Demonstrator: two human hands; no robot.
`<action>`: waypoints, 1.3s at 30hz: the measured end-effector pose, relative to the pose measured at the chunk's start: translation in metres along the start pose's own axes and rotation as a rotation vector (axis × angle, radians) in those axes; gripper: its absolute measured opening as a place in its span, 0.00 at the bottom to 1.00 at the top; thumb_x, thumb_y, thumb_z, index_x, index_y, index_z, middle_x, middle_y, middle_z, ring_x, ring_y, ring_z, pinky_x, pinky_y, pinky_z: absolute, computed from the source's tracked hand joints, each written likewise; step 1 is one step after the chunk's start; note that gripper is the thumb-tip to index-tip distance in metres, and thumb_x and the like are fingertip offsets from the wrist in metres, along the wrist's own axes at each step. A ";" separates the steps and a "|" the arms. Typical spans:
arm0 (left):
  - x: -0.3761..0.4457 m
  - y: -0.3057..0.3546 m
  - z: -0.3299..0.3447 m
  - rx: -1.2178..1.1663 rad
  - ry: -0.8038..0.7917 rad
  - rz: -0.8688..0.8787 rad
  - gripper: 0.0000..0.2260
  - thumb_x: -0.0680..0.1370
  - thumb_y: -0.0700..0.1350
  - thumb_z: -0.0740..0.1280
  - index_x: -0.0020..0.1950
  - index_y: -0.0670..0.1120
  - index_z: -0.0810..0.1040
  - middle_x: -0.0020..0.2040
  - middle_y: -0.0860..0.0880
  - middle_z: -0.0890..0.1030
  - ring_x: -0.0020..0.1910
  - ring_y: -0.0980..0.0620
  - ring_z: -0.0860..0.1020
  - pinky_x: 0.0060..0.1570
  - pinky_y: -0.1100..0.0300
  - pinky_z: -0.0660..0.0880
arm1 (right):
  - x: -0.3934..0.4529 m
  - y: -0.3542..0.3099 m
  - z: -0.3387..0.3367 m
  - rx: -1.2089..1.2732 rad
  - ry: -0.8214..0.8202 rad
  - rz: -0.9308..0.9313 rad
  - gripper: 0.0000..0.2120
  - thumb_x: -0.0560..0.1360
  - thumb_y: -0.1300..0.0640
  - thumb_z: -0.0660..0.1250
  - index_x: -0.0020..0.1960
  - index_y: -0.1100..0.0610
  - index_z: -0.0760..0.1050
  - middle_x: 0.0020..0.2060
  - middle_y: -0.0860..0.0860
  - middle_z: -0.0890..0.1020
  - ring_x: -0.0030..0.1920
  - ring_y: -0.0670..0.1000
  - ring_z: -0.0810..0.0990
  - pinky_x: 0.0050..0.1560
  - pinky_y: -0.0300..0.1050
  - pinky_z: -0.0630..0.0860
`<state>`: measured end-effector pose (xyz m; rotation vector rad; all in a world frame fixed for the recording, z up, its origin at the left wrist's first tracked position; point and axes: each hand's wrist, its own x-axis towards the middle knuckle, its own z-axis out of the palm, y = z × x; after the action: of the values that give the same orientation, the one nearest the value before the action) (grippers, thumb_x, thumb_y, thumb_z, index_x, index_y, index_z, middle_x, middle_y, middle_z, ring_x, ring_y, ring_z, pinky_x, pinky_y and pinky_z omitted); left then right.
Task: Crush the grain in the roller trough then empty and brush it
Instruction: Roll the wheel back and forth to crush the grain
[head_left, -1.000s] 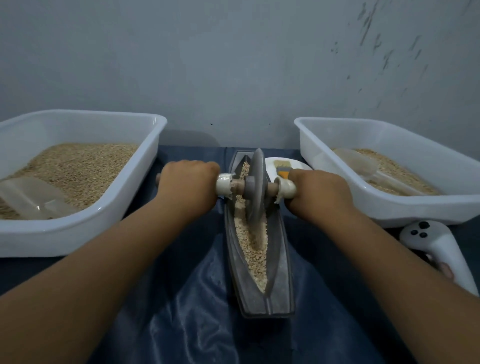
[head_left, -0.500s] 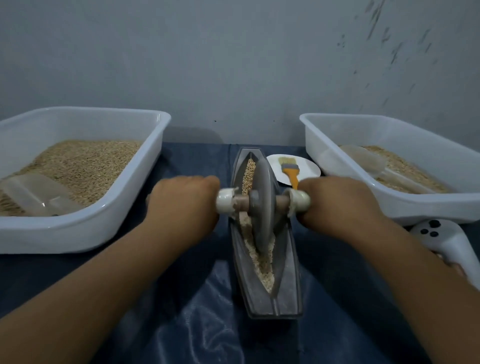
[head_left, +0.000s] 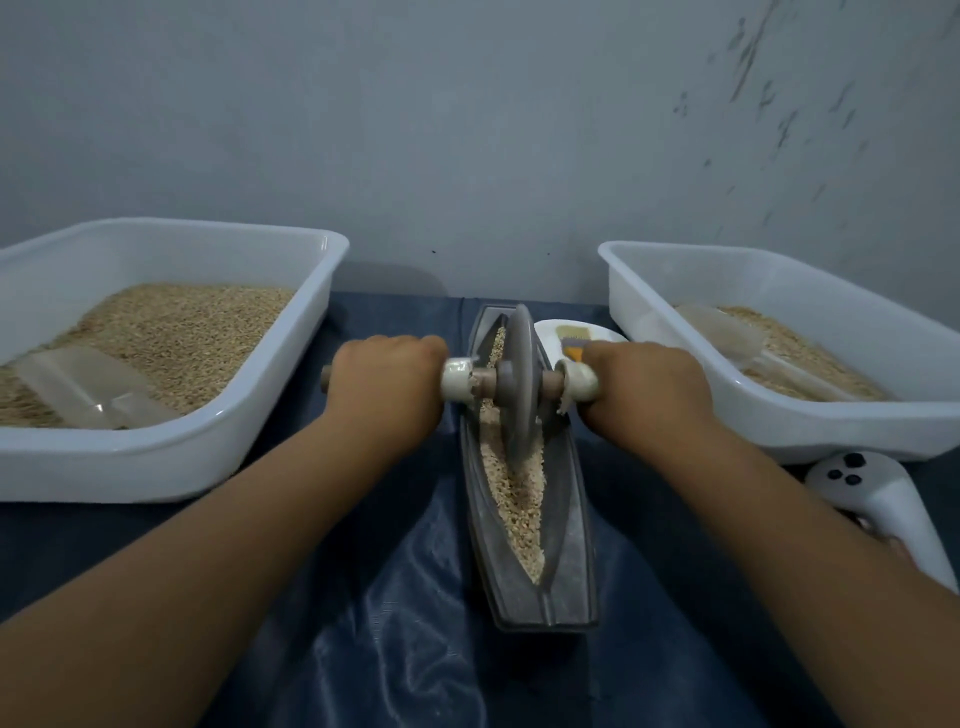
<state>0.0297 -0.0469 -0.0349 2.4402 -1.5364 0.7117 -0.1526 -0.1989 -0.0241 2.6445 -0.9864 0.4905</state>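
Observation:
A grey boat-shaped roller trough (head_left: 569, 525) lies lengthwise on the blue cloth, with tan grain (head_left: 519, 493) along its groove. A grey roller wheel (head_left: 519, 384) stands upright in the trough's far half on a wooden axle with white end sleeves. My left hand (head_left: 387, 382) grips the axle's left handle and my right hand (head_left: 644, 387) grips the right one. Behind my right hand a brush (head_left: 571, 343) with an orange handle lies on a small white plate (head_left: 550, 330), partly hidden.
A white tub (head_left: 291, 415) at the left holds grain and a clear scoop (head_left: 88, 387). Another white tub (head_left: 779, 431) at the right holds grain and a scoop (head_left: 727, 332). A white controller (head_left: 878, 499) lies near my right forearm. The grey wall stands close behind.
The wheel rolled toward me along the trough half a second ago and has now rolled back toward the far end. Both hands kept their grip on the handles.

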 end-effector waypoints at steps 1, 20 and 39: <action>-0.010 0.001 -0.006 -0.004 -0.007 0.010 0.09 0.72 0.47 0.66 0.40 0.52 0.65 0.32 0.54 0.68 0.32 0.50 0.71 0.33 0.58 0.66 | -0.010 -0.001 -0.007 0.000 -0.046 -0.008 0.05 0.69 0.51 0.67 0.41 0.48 0.70 0.29 0.45 0.70 0.33 0.52 0.72 0.32 0.42 0.63; 0.043 -0.004 0.010 0.046 0.062 -0.003 0.10 0.72 0.45 0.67 0.41 0.51 0.65 0.37 0.49 0.75 0.34 0.48 0.68 0.37 0.55 0.65 | 0.038 0.005 0.026 0.031 0.093 0.017 0.10 0.71 0.48 0.68 0.42 0.50 0.69 0.38 0.51 0.81 0.37 0.57 0.78 0.36 0.45 0.63; -0.059 0.004 -0.051 -0.024 0.087 0.182 0.19 0.64 0.48 0.74 0.35 0.55 0.62 0.26 0.55 0.66 0.24 0.52 0.70 0.26 0.60 0.66 | -0.068 0.010 -0.061 0.117 -0.333 -0.036 0.10 0.66 0.46 0.68 0.36 0.45 0.67 0.30 0.44 0.75 0.32 0.42 0.73 0.29 0.41 0.64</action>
<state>-0.0097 0.0181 -0.0190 2.2406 -1.7379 0.8137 -0.2204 -0.1446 0.0047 2.9059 -1.0252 0.1012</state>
